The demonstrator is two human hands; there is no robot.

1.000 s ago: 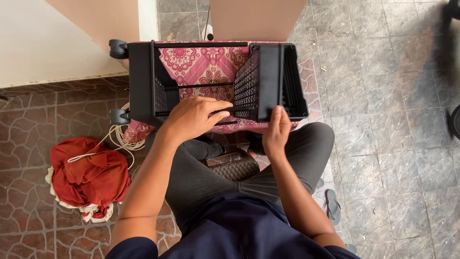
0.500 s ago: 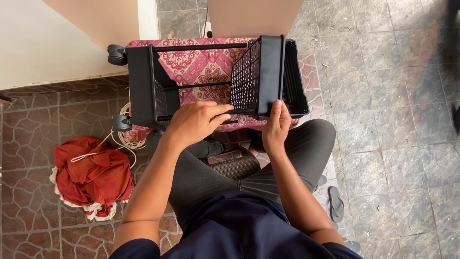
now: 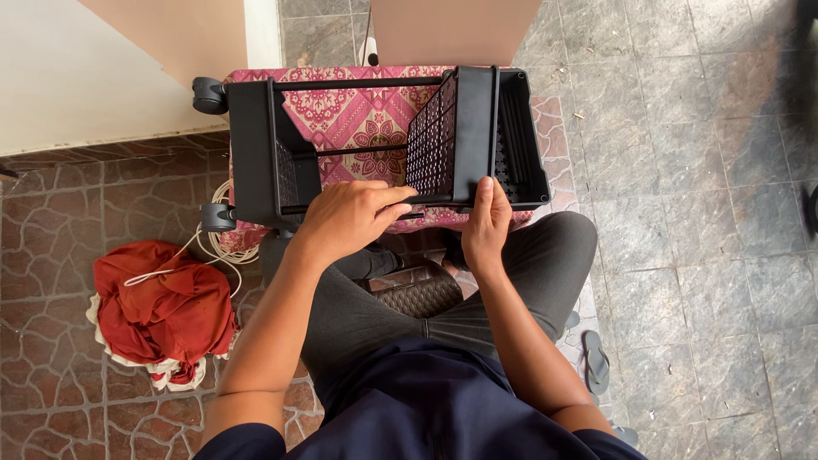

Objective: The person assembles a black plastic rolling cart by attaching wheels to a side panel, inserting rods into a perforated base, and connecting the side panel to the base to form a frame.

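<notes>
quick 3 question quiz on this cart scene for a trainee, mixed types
1. True or false: the left hand rests on the black cart.
2. What does the right hand grip? A) the basket tray B) the red cloth C) the sandal
3. Fill in: the cart lies on a ___ patterned mat.

Key: 1 true; 2 A; 3 pink

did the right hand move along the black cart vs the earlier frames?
No. The right hand stays pressed on the same upright panel of the black cart, at its near edge; only the camera view shifted slightly.
</notes>
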